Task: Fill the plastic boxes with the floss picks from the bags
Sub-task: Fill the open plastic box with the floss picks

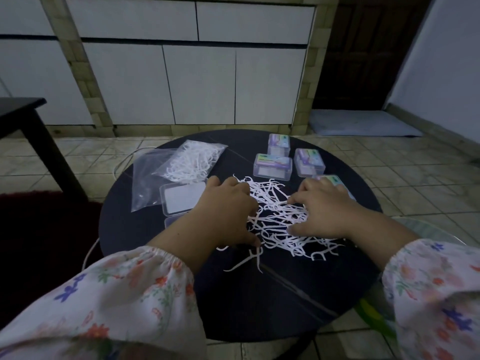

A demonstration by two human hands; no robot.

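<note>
My left hand point(228, 211) and right hand point(322, 209) rest, fingers curled, on the loose floss picks point(280, 219) between them. Closed boxes point(272, 166) beyond fingertips; open box point(181, 197), bag point(181, 165) left of them.

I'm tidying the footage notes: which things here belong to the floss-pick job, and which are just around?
Job: loose floss picks, bag of picks, empty bag, open box, labelled boxes, left hand, right hand.
Around: round table, white cord, dark side table, floor mat.
</note>
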